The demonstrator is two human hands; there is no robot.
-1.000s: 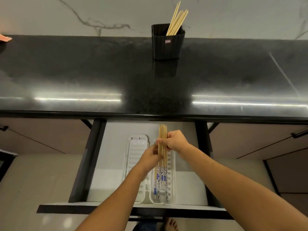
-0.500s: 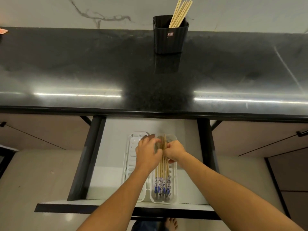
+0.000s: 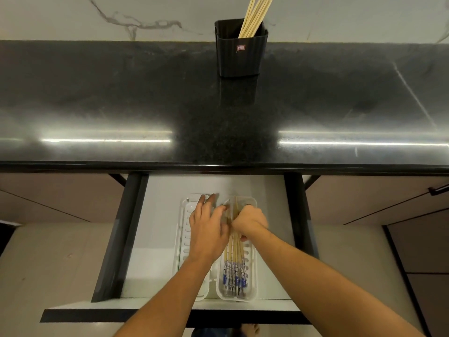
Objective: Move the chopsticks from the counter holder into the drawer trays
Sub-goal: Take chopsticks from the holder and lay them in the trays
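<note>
A black ribbed holder (image 3: 241, 52) stands at the back of the dark counter with several plain wooden chopsticks (image 3: 255, 16) leaning out of it. In the open drawer lie two white slotted trays side by side. The right tray (image 3: 252, 271) holds a bundle of chopsticks with blue patterned ends (image 3: 234, 268). My right hand (image 3: 250, 221) is closed around the bundle's middle, low in the tray. My left hand (image 3: 209, 227) hovers over the left tray (image 3: 185, 229) with fingers spread, fingertips touching the bundle's side.
The drawer's black side rails (image 3: 121, 239) flank the white drawer floor. The glossy black counter edge (image 3: 218, 166) overhangs the drawer's back. Closed cabinet fronts lie to both sides, with a handle (image 3: 438, 189) at right. A bare foot (image 3: 247, 330) shows below.
The bundle has come down from above the tray into the right tray. My left hand has let go of it and spread open; my right hand still grips it.
</note>
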